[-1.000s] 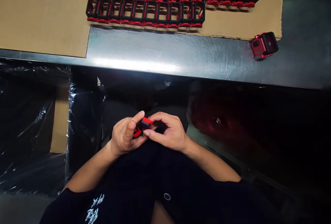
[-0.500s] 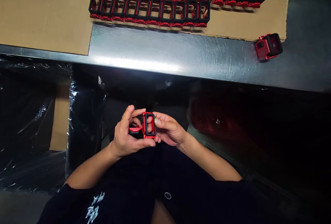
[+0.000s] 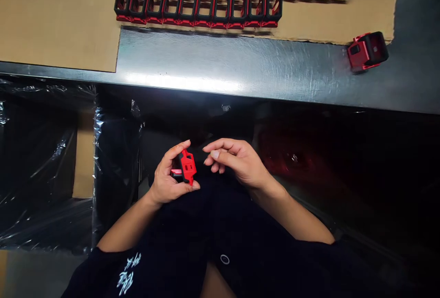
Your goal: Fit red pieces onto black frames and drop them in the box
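A red-and-black plastic part [image 3: 187, 166] was pinched between the thumb and fingers of the left hand [image 3: 166, 182], off the desk [image 3: 220, 62] on the person's side of its near edge, its red face turned up, apparently for inspection. The right hand [image 3: 233, 157] was held apart, fingers loosely curled, nothing gripped. Rows of black-and-red frames [image 3: 197, 7] were lined up on a cardboard sheet [image 3: 58, 18] along the far edge, evidently for orderly spacing, and a single frame [image 3: 367, 51] sat apart near the sheet's right corner.
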The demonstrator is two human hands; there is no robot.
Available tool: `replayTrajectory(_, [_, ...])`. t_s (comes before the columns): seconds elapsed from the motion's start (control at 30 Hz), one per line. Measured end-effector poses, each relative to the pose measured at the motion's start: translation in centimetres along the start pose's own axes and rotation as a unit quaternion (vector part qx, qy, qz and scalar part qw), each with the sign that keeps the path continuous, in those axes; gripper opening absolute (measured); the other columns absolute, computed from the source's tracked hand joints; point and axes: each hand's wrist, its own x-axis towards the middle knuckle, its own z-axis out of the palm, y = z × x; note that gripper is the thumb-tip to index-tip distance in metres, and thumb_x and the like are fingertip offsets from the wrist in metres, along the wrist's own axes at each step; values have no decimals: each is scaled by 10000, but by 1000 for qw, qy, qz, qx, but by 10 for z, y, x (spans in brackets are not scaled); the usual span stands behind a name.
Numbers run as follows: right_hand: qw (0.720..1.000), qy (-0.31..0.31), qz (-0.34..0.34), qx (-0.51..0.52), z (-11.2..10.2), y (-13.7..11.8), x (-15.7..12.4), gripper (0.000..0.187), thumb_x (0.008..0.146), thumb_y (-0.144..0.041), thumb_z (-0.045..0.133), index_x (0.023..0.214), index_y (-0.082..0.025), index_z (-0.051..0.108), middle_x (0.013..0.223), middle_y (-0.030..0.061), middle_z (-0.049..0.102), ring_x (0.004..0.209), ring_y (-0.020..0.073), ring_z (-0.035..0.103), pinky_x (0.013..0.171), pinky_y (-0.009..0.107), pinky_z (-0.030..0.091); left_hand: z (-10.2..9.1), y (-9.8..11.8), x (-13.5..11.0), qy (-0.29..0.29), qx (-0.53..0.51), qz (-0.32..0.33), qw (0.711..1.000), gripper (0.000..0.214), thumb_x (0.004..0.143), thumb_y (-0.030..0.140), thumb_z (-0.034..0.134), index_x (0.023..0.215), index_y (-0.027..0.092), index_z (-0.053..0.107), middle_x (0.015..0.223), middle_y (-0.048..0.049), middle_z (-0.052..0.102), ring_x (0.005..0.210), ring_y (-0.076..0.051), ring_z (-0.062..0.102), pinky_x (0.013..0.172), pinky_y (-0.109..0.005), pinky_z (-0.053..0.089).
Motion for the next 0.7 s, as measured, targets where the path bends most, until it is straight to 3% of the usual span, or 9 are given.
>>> replayTrajectory(0.07, [1000, -25, 13, -11, 1, 1, -1, 260, 801, -323, 796, 998, -157, 768, 806, 41, 786, 638, 116, 700, 598, 220, 531, 4, -4, -4, 17, -55, 1, 998, 894, 786, 498, 846, 1543, 336, 399, 1505, -184, 540, 1062, -225, 731, 804, -326, 651])
replayTrajectory(0.13, [998, -57, 26, -23, 5, 3, -1, 264, 784, -299, 803, 1002, -154, 770, 820, 40, 785, 688, 133, 717, 668, 253, 553, 8, -6, -6, 23, -77, 8, 997, 909, 771, 477, 864, 1542, 345, 401, 1509, -170, 541, 1054, -200, 732, 828, -304, 643])
replayTrajectory(0.3, [995, -86, 26, -32, 16, 10, 1, 203, 796, -312, 790, 917, -150, 772, 742, 19, 752, 667, 133, 698, 656, 252, 525, 10, -6, -7, 11, -80, 12, 997, 914, 773, 497, 853, 1545, 332, 393, 1493, -175, 565, 1017, -164, 732, 843, -279, 631])
replayTrajectory(0.53, [984, -72, -8, -161, 13, 11, -3, 165, 827, -302, 743, 874, -166, 824, 642, -4, 723, 525, 94, 560, 505, 218, 381, 5, -11, -9, 11, 55, 142, 988, 968, 740, 457, 889, 1555, 323, 384, 1421, -188, 634, 913, -213, 775, 702, -315, 647])
replayTrajectory(0.7, [971, -64, -52, -222, 17, 9, -8, 120, 816, -285, 765, 826, -190, 837, 671, 3, 749, 573, 110, 612, 522, 209, 418, 2, -14, -11, 30, 128, 214, 968, 903, 797, 421, 858, 1551, 338, 367, 1294, -154, 723, 689, -179, 753, 572, -318, 601])
